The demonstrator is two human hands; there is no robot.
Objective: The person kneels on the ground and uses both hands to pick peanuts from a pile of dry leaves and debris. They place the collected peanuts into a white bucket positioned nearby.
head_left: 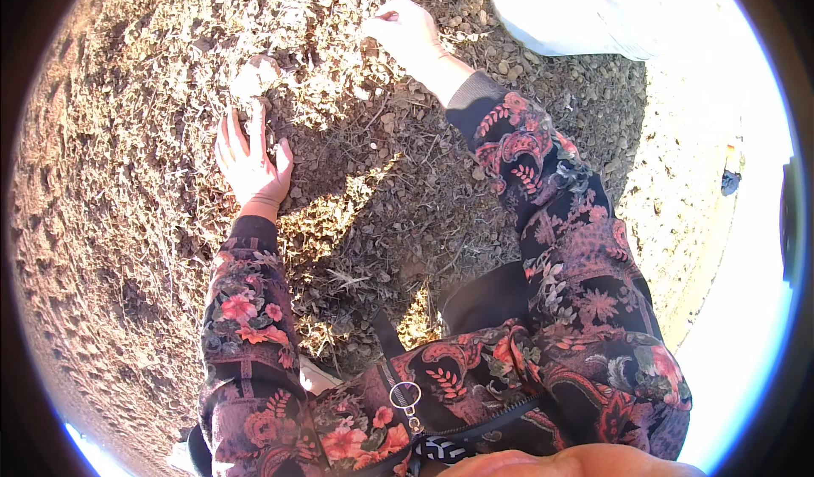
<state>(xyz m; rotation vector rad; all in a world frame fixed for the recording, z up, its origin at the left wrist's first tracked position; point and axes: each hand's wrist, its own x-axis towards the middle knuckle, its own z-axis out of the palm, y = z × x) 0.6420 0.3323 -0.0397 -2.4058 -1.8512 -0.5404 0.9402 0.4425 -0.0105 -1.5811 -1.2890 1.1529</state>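
Both hands reach down to dry ground covered in crumbled leaves, small stones and plant litter. My left hand lies with its fingers spread on the litter, fingertips beside a pale clod or stone; nothing shows in its grasp. Farther forward and to the right, my right hand is bent with its thumb and fingertips drawn together low over the sunlit litter. Glare washes out its fingers, so whether something small is between them cannot be told.
A large white sack or cloth, overexposed, rests on the ground at the upper right, close to my right forearm. A small dark object lies at the far right. Rough soil with dry litter extends to the left.
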